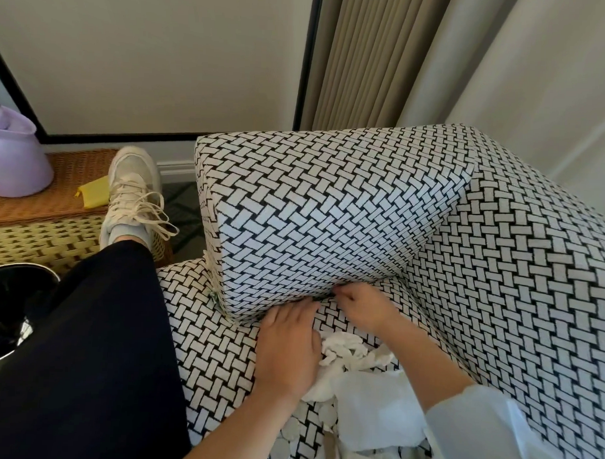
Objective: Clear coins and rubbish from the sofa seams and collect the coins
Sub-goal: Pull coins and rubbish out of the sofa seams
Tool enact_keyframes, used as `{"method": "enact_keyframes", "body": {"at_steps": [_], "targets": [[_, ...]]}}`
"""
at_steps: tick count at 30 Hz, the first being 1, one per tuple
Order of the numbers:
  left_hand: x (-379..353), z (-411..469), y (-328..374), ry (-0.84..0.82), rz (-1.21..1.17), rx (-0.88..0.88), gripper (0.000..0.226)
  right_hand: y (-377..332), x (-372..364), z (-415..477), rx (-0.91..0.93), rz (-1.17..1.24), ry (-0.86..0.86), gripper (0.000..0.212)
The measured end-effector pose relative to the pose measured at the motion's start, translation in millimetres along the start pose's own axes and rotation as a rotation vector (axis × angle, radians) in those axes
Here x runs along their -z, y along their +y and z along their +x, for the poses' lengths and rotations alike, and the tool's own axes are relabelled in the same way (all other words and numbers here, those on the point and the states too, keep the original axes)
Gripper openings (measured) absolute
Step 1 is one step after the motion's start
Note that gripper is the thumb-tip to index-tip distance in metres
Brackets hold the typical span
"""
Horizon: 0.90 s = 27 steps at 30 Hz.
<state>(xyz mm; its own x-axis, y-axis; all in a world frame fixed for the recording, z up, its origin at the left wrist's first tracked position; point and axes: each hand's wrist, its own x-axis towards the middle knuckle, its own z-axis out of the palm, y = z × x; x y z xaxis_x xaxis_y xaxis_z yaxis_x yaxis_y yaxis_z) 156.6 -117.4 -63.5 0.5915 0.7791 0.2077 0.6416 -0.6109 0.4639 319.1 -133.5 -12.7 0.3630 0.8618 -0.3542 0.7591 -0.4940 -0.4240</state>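
I sit on a sofa with a black-and-white woven pattern; its seat (214, 346) meets the armrest block (329, 213) in a seam. My left hand (288, 349) lies flat on the seat, fingertips at the seam. My right hand (363, 307) has its fingertips pushed into the seam under the armrest; what they touch is hidden. Crumpled white tissue (345, 349) lies on the seat between my hands, with more white paper (373, 410) nearer me. Several silver coins (289, 431) lie on the seat by my left forearm.
My leg in dark trousers (95, 342) and a pale sneaker (134, 192) stretch to the left. A wicker box (47, 234) there carries a lilac container (12, 157) and a yellow cloth (95, 191). A dark glossy bowl (7, 308) sits at the left edge.
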Motion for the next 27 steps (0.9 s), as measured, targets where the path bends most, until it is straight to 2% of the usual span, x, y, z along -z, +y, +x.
{"method": "enact_keyframes", "body": {"at_steps": [5, 10, 15, 22, 25, 27], "targets": [[-2.1, 5.3, 3.6, -0.021, 0.054, 0.024, 0.053, 2.9, -18.1, 18.5, -0.018, -0.198, 0.038, 0.034], [0.1, 12.2, 5.1, -0.007, 0.005, 0.083, 0.049, 4.4, -13.6, 37.6, -0.07, -0.245, -0.081, 0.02], [1.5, 13.4, 4.4, -0.005, -0.008, 0.085, 0.046, -0.6, -15.6, 46.3, -0.137, -0.319, -0.141, 0.039], [3.8, 13.9, 4.0, 0.009, -0.033, 0.087, 0.046, -20.8, -17.9, 56.1, -0.138, -0.489, -0.289, 0.052], [3.9, 12.9, 2.3, 0.002, -0.04, 0.101, 0.041, -20.6, -18.9, 56.7, -0.134, -0.517, -0.279, 0.049], [4.6, 12.7, 2.4, 0.014, -0.049, 0.104, 0.037, -14.4, -21.4, 52.8, -0.109, -0.481, -0.196, 0.049]]}}
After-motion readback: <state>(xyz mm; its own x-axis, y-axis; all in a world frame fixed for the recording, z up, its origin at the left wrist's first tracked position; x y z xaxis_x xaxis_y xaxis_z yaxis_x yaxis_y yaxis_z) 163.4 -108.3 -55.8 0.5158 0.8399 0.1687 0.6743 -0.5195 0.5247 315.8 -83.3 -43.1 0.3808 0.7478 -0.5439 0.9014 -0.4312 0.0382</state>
